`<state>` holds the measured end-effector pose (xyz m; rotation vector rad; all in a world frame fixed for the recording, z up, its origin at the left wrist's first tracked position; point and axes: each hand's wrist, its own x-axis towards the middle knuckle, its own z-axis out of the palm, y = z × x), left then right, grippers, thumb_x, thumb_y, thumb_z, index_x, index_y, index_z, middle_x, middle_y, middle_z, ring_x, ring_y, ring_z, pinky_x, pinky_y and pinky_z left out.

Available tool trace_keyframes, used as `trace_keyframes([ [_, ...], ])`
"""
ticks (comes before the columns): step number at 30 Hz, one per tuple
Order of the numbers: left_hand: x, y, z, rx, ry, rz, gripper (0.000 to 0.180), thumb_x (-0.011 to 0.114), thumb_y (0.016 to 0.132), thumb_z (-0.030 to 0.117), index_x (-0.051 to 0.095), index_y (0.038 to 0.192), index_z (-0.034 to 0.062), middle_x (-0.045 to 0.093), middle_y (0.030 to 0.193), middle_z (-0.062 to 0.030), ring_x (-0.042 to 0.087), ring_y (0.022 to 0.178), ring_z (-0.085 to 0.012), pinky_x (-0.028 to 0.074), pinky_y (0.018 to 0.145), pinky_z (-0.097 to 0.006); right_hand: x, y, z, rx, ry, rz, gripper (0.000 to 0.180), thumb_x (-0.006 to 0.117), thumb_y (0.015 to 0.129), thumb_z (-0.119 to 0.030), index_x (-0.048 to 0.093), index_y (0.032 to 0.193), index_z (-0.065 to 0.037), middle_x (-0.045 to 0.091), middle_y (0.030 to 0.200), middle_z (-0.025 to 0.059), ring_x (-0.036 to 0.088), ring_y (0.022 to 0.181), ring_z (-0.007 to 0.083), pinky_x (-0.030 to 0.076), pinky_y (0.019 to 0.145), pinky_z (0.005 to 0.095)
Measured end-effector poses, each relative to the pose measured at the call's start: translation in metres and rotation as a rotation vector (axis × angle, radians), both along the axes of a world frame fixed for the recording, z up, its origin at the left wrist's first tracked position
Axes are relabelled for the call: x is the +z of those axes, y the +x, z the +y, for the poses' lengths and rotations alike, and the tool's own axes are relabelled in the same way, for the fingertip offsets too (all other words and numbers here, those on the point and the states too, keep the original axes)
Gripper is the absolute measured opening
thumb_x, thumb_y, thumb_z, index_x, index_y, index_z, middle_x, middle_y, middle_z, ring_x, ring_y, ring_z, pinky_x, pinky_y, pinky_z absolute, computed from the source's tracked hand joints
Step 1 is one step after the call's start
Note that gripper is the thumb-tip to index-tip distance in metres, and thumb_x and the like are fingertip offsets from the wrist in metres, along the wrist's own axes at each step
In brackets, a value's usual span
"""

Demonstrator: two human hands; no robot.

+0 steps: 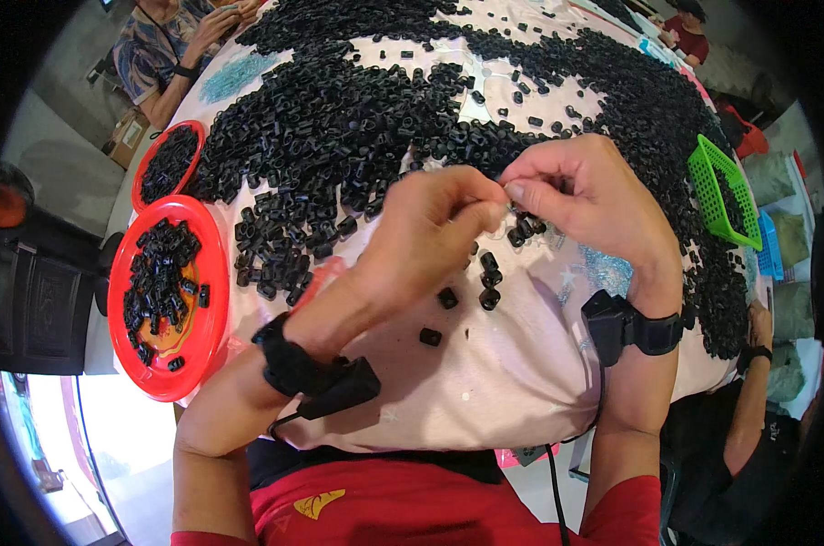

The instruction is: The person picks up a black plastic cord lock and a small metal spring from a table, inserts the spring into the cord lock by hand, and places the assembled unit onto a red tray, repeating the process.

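Note:
Above the cloth-covered table, my left hand and my right hand meet fingertip to fingertip. Both are closed in a pinch; whatever sits between the fingers is too small and hidden to name. Small black plastic parts, hollow and block-shaped, lie loose just below my hands. Beyond them spreads a large heap of the same black parts. Beside my right wrist is a small pile of clear bluish pieces.
At the left stand a red plate and a red bowl, both holding black parts. A green basket and a blue basket are at the right. Co-workers sit around the table, one with a hand at the right edge.

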<state>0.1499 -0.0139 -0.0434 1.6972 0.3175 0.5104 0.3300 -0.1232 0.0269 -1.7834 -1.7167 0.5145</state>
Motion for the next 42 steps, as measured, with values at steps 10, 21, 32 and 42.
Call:
trace_keyframes([
  [10,0.006,-0.037,0.019,-0.025,-0.625,0.124,0.026,0.07,0.101,0.031,0.072,0.108,0.0052,0.071,0.092,0.0008,0.058,0.075,-0.0041,0.048,0.068,-0.019,-0.006,-0.035,0.014,0.035,0.056,0.1,0.016,0.07,0.086,-0.006,0.077,0.099,-0.001,0.071,0.074,0.0079,0.063,0.064,0.0136,0.051,0.062,0.0284],
  [21,-0.023,-0.03,-0.003,0.062,0.842,0.098,0.024,0.076,0.088,0.017,0.07,0.107,0.0036,0.068,0.09,-0.009,0.066,0.088,-0.0291,0.053,0.078,-0.039,-0.007,-0.023,0.012,-0.057,0.129,0.052,0.012,0.075,0.086,-0.009,0.076,0.092,0.001,0.065,0.063,0.0036,0.059,0.056,0.0061,0.046,0.053,0.0253],
  [32,-0.019,-0.025,-0.011,0.038,0.819,0.232,0.019,0.074,0.081,0.01,0.064,0.097,0.0051,0.061,0.09,-0.0155,0.061,0.095,-0.0395,0.05,0.079,-0.048,-0.006,-0.025,0.012,-0.05,0.07,0.056,0.015,0.072,0.088,-0.012,0.074,0.093,0.002,0.064,0.062,0.004,0.058,0.055,0.0075,0.046,0.053,0.026],
  [42,0.008,-0.06,0.016,0.024,-0.446,0.115,0.025,0.061,0.105,0.016,0.067,0.124,0.0013,0.072,0.098,-0.005,0.064,0.085,-0.0058,0.051,0.07,-0.02,-0.003,-0.038,0.009,-0.01,0.099,0.031,0.013,0.072,0.084,-0.009,0.074,0.091,0.001,0.069,0.07,0.0089,0.064,0.061,0.0135,0.051,0.06,0.029],
])
